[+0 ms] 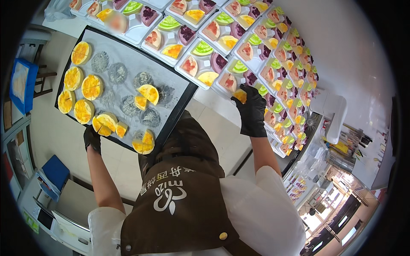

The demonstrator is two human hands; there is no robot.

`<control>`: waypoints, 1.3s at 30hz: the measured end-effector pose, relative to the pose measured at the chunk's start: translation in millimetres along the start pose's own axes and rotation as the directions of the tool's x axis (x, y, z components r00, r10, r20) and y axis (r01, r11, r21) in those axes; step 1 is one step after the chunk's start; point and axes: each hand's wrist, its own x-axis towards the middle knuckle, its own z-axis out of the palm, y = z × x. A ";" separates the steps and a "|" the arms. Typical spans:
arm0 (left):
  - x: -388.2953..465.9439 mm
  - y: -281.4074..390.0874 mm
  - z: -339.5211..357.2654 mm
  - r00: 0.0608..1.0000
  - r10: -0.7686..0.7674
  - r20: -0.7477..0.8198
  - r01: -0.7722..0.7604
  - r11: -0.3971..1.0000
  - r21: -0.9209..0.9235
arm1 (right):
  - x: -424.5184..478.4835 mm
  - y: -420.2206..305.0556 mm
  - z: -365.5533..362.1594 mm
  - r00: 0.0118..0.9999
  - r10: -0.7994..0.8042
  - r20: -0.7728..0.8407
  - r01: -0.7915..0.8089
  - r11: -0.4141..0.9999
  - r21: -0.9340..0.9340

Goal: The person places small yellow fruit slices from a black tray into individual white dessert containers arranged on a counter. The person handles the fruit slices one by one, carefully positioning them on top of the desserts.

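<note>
My left hand point(92, 138), in a black glove, grips the lower edge of a dark baking tray point(179, 118) lined with white paper. Several round yellow mousse cakes point(92, 87), cut into wedges, stand on the tray's left side. Loose yellow wedges point(149, 94) lie towards its right, among powdery round marks. Also gloved in black, my right hand point(253, 110) has its thumb and fingers around a yellow cake wedge point(240, 96). That wedge is at a compartment of a clear plastic box point(228, 82) with pink, green and purple wedges; whether it rests on the bottom is hidden.
Rows of similar filled plastic boxes point(205, 48) cover the worktop beyond the tray. One box point(136, 30) at the top has a bare compartment. At left are a blue crate point(24, 86) and a stool point(43, 80). Utensils point(358, 137) stand along the right wall.
</note>
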 end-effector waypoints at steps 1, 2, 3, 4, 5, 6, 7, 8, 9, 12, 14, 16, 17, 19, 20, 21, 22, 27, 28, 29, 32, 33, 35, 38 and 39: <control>0.5 0.9 1.3 1.000 -0.010 -0.015 0.010 1.000 0.008 | 1.7 0.5 1.0 0.998 -0.048 -0.038 0.049 0.999 0.003; 0.2 1.6 1.9 0.999 -0.019 -0.030 0.019 1.000 0.015 | 0.2 8.5 5.5 0.998 0.021 0.057 -0.018 0.998 -0.055; -2.5 3.1 5.1 0.998 -0.027 -0.048 0.028 0.999 0.020 | 0.7 9.3 6.0 0.999 0.017 0.048 -0.013 0.998 -0.064; -4.3 4.4 9.0 0.997 -0.034 -0.063 0.034 0.999 0.005 | 0.9 9.7 6.2 0.999 0.011 0.039 -0.008 0.997 -0.072; -5.3 5.8 13.1 0.996 -0.041 -0.077 0.040 0.999 -0.011 | 0.5 9.7 6.3 1.000 0.005 0.030 -0.002 0.997 -0.081; -7.0 6.4 14.8 0.994 -0.047 -0.096 0.044 0.999 -0.030 | -1.1 10.7 5.8 1.000 0.007 0.021 -0.004 0.991 -0.132; -8.4 6.9 16.5 0.996 -0.041 -0.082 0.038 0.999 -0.037 | -5.1 13.1 4.0 1.000 0.009 0.011 -0.007 0.983 -0.183; -9.3 7.4 18.4 0.997 -0.035 -0.067 0.032 0.998 -0.045 | -7.3 14.3 2.5 1.000 0.009 0.002 -0.009 0.972 -0.234; -10.4 7.2 20.1 0.998 -0.029 -0.052 0.026 0.998 -0.053 | -7.2 13.5 0.5 1.000 0.022 0.017 -0.017 0.968 -0.251; -13.7 6.8 21.9 0.998 0.000 -0.058 -0.001 1.000 -0.016 | -5.2 8.7 -3.8 0.998 0.049 0.041 -0.034 0.947 -0.319; -12.5 3.5 23.4 0.999 0.030 -0.045 -0.026 0.996 0.088 | -6.4 13.9 -2.2 1.000 0.007 0.029 0.005 0.916 -0.402; -13.9 6.2 14.1 0.997 0.067 -0.035 -0.056 0.966 0.254 | -3.2 5.9 -3.3 0.999 -0.040 0.020 0.044 0.890 -0.454; -12.8 -1.4 18.0 0.990 0.132 -0.040 -0.118 0.960 0.253 | -1.1 -0.6 -14.2 0.998 -0.062 0.013 0.061 0.881 -0.469; -5.3 -11.2 -18.8 0.981 0.123 -0.151 -0.045 0.899 0.436 | 17.6 -31.0 -29.8 0.999 -0.012 -0.031 0.009 0.995 -0.103; -6.8 -15.8 -9.3 0.972 0.191 -0.138 -0.134 0.930 0.342 | 20.3 -49.1 -28.0 0.989 -0.112 -0.102 0.109 0.994 -0.029; -16.4 -7.9 24.4 0.951 0.266 -0.155 -0.196 0.911 0.363 | 18.4 -61.4 -25.3 0.966 -0.181 -0.184 0.187 0.982 0.016; -24.2 3.9 42.7 0.973 0.092 -0.210 -0.096 0.995 -0.007 | 21.2 -76.4 -17.1 0.972 -0.195 -0.129 0.214 0.963 0.162; -38.6 19.9 54.2 0.958 -0.046 -0.284 -0.001 0.987 -0.163 | 21.9 -201.3 104.6 0.771 -0.546 0.328 0.434 0.828 0.356; -41.1 23.2 56.0 0.958 -0.042 -0.285 0.007 0.993 -0.121 | 17.3 -214.0 130.8 0.706 -0.664 0.246 0.600 0.746 0.289; -42.7 27.6 60.2 0.960 -0.037 -0.278 0.018 0.997 -0.070 | 15.2 -222.0 157.5 0.620 -0.712 0.330 0.744 0.667 0.040; -30.6 20.4 39.8 0.962 0.273 -0.030 -0.167 0.668 0.725 | 25.4 -225.4 204.3 0.514 -0.824 0.240 0.842 0.538 0.042; -23.2 12.4 33.4 0.957 0.289 -0.012 -0.203 0.701 0.684 | 29.2 -221.6 213.9 0.469 -0.833 0.294 0.865 0.500 0.036; -7.8 -4.5 21.4 0.983 0.173 -0.060 -0.152 0.952 0.265 | 29.8 -228.0 236.2 0.498 -0.822 0.276 0.867 0.462 -0.188; -6.7 -4.1 31.0 0.990 0.070 -0.125 -0.064 0.997 0.049 | 46.3 -242.6 185.7 0.612 -0.726 0.314 0.637 0.688 0.348; -18.5 4.0 43.7 0.982 0.044 -0.182 -0.057 0.996 -0.065 | 46.1 -246.1 181.9 0.645 -0.679 0.351 0.524 0.727 0.444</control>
